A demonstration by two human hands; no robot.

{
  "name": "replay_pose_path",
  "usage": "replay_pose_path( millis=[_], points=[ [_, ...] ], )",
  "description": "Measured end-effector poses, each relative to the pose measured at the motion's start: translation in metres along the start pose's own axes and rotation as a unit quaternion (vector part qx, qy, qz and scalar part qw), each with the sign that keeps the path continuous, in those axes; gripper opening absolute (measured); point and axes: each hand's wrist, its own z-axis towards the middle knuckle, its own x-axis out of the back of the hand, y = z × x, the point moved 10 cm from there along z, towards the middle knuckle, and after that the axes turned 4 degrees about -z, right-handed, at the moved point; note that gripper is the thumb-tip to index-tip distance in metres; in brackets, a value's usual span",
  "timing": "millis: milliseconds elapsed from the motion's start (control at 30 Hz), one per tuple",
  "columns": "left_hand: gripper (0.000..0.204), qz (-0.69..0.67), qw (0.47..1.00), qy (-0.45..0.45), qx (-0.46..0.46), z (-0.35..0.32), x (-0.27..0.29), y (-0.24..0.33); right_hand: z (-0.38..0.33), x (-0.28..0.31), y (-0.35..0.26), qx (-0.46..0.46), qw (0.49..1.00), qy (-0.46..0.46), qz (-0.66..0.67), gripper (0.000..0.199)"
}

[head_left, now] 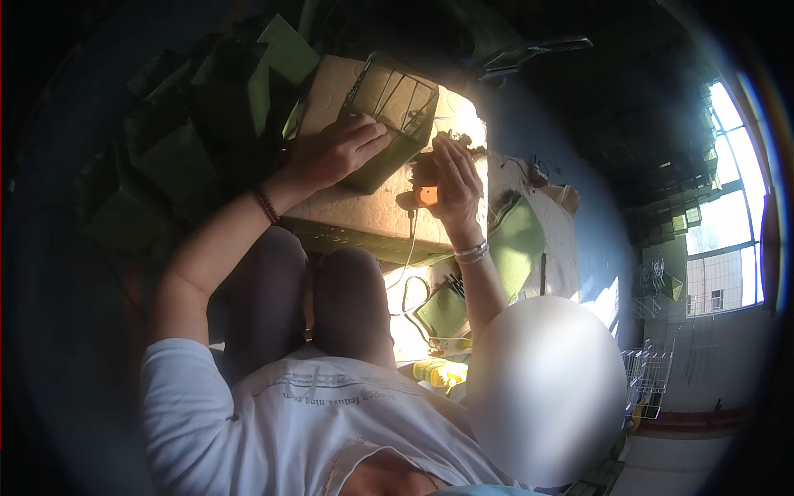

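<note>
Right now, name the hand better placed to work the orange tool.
Right: the right hand is at the orange tool, while the left hand lies flat on the green wire-framed box.

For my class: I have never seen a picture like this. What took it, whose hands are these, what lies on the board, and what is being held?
No machine here: a person works with bare hands. A wide-angle camera on the head looks down, so straight edges bend near the rim.

The left hand, with a dark red bracelet, presses down on a green wire-framed box lying on a brown work board. The right hand, with a silvery bangle, holds a small orange tool; a pale cord hangs from it. More green boxes are piled to the left. What kind of tool it is cannot be told.
</note>
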Motion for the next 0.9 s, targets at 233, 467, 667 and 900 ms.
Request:
replay_pose_path(
  millis=[233,467,667,900],
  points=[
    [0.032,0.069,0.998,-0.010,-0.008,0.004,-0.016,-0.009,-0.008,-0.049,-0.004,-0.096,0.995,-0.024,-0.012,0.037],
    [0.023,0.031,0.997,-0.076,0.006,0.014,-0.030,-0.020,0.014,-0.056,-0.001,-0.080,0.986,-0.138,-0.056,0.019],
    [0.012,-0.157,0.961,-0.218,0.062,0.035,-0.067,-0.054,0.028,-0.060,0.006,-0.054,0.974,-0.211,0.070,0.010],
    [0.011,-0.158,0.966,-0.205,0.027,0.031,-0.067,-0.056,0.027,-0.038,-0.021,-0.011,0.996,-0.093,0.000,0.028]
  ],
)
